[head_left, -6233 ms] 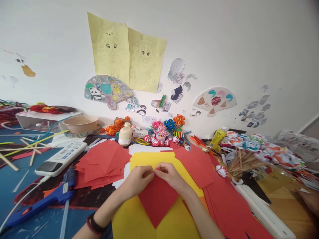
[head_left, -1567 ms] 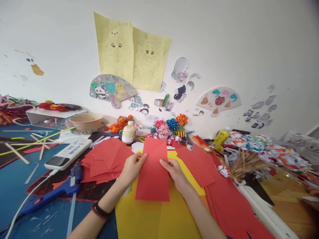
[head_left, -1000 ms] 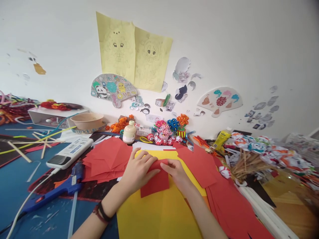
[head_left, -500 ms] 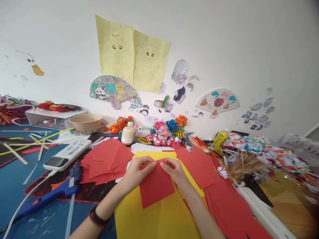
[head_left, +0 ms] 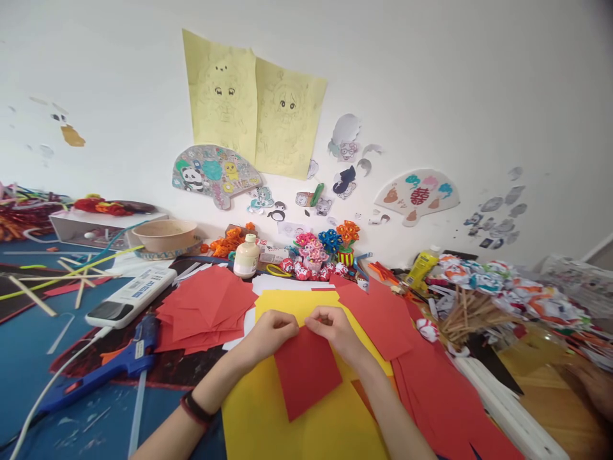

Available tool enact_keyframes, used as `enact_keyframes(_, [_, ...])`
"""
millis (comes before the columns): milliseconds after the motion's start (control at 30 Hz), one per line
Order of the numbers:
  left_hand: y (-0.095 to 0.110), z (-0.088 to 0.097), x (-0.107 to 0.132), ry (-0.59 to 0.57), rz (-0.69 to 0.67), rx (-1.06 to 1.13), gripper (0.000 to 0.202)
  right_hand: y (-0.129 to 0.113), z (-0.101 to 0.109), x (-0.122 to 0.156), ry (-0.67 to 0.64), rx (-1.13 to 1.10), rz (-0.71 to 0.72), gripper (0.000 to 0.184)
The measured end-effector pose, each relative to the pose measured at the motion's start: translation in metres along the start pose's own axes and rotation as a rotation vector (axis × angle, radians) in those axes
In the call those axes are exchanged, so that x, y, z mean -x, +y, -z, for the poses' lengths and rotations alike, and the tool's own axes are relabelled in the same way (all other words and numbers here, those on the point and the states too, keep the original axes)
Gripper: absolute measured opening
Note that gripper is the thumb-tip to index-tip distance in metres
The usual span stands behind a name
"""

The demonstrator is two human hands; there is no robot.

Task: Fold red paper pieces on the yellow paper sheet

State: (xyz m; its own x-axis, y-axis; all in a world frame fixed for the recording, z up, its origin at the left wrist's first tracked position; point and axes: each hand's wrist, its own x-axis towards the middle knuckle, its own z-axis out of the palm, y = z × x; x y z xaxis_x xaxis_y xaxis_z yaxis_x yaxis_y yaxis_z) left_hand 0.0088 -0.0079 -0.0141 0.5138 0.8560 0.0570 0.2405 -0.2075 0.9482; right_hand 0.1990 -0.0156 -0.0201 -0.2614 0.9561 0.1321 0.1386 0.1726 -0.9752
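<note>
Both hands pinch the top edge of a red paper square [head_left: 309, 374], which hangs over a large yellow paper sheet [head_left: 268, 421]. My left hand [head_left: 272, 333] grips near its upper left, thumb pressed to the curled fingers. My right hand [head_left: 335, 329] pinches a little to the right of that, close beside the left. The fingertips hide the square's top edge. A pile of red paper squares [head_left: 205, 306] lies left of the yellow sheet. More red sheets [head_left: 435, 396] are stacked on the right.
At the left rest a blue glue gun [head_left: 127, 361] and a white power strip [head_left: 131, 297]. A glue bottle [head_left: 246, 259] and small flower pots [head_left: 347, 252] stand along the wall. Wrapped lollipops on sticks [head_left: 462, 313] lie at the right. Another person's hand [head_left: 594, 383] shows at the right edge.
My hands and the red square have moved slightly down and toward me; the square hangs at a steeper angle. Another person's hand has come into view at the right edge.
</note>
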Motion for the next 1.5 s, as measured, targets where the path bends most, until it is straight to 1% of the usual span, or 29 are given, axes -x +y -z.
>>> enact_keyframes(167, [0.014,0.012,0.006,-0.013,0.011,0.034,0.023,0.001,0.018,-0.001,0.138,0.046,0.068,0.030])
enact_keyframes(267, [0.019,0.017,0.007,0.023,0.044,0.054,0.022,0.001,0.019,-0.002,0.173,0.029,0.078,0.031])
enact_keyframes(367, [0.017,0.020,0.008,0.043,0.039,0.065,0.023,0.001,0.017,-0.002,0.176,0.015,0.072,0.031])
enact_keyframes(467, [0.012,0.024,0.008,0.053,0.014,0.065,0.024,0.004,0.019,-0.002,0.190,0.002,0.074,0.031])
enact_keyframes(533, [0.010,0.028,0.008,0.100,0.009,0.064,0.025,0.008,0.022,-0.003,0.229,-0.022,0.065,0.030])
enact_keyframes(600, [0.010,0.032,0.007,0.190,0.010,0.044,0.026,0.010,0.024,-0.004,0.274,-0.049,0.046,0.029])
enact_keyframes(667, [0.010,0.034,0.005,0.277,0.001,0.004,0.027,0.011,0.021,-0.005,0.304,-0.068,0.037,0.029])
enact_keyframes(733, [0.009,0.032,0.003,0.295,-0.016,-0.020,0.031,0.009,0.015,-0.005,0.323,-0.075,0.047,0.030])
enact_keyframes(767, [0.008,0.030,0.002,0.269,-0.021,-0.017,0.033,0.008,0.010,-0.005,0.324,-0.073,0.053,0.030])
enact_keyframes(800, [0.006,0.028,0.002,0.233,-0.017,-0.008,0.035,0.006,0.006,-0.004,0.317,-0.068,0.056,0.030])
enact_keyframes(867, [0.001,0.025,0.001,0.190,0.008,-0.004,0.039,0.002,-0.002,-0.003,0.245,-0.058,0.037,0.030])
enact_keyframes(1033, [-0.008,0.021,0.001,0.171,0.047,-0.084,0.043,-0.007,-0.010,0.005,-0.088,-0.077,-0.075,0.024])
enact_keyframes(1133, [-0.006,0.017,0.002,0.086,0.056,-0.106,0.043,-0.010,-0.012,0.008,-0.192,-0.054,-0.087,0.018])
enact_keyframes(1200, [-0.004,0.012,0.004,0.023,0.043,-0.100,0.043,-0.009,-0.012,0.008,-0.235,-0.020,-0.077,0.016])
enact_keyframes(1267, [-0.002,0.008,0.005,-0.008,0.026,-0.089,0.044,-0.007,-0.012,0.006,-0.257,0.014,-0.054,0.016])
enact_keyframes(1400, [-0.002,0.003,0.007,0.000,-0.009,-0.078,0.045,-0.004,-0.012,0.004,-0.243,0.037,-0.047,0.015])
enact_keyframes(1500, [-0.001,0.004,0.006,0.018,-0.034,-0.087,0.044,-0.004,-0.012,0.004,-0.211,0.041,-0.059,0.015])
